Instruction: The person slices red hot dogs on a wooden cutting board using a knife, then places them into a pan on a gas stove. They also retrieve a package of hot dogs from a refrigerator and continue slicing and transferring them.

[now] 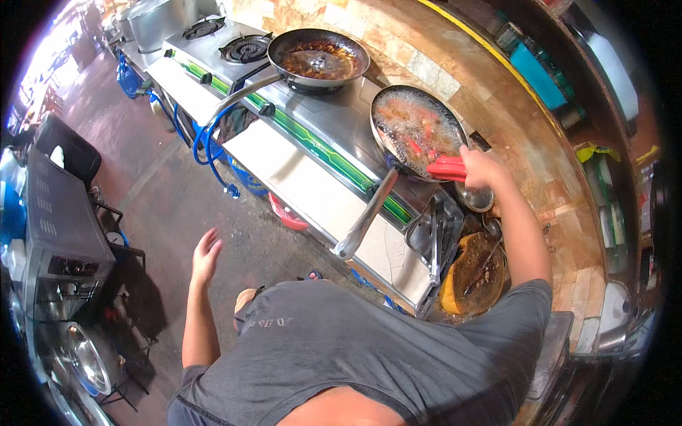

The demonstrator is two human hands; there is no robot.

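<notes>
My right hand (479,169) is closed on a red plastic container (447,168), tilted over the near rim of a frying pan (418,128). Red pieces and bubbling, foaming oil fill this pan, and its long metal handle (366,216) points toward me. My fingers partly hide the container, so its full shape does not show. Away from the stove, over the floor, my left hand (206,254) hangs open, slightly blurred, holding nothing. Farther left on the stove sits a second frying pan (318,59) with a browned, oily inside.
The steel gas stove (334,113) has a green front strip and a white ledge (284,167) before it. Near my right arm are a metal rack (433,231) and a round wooden board (472,277). Blue hoses (206,142) hang below; a grey appliance (67,220) stands left.
</notes>
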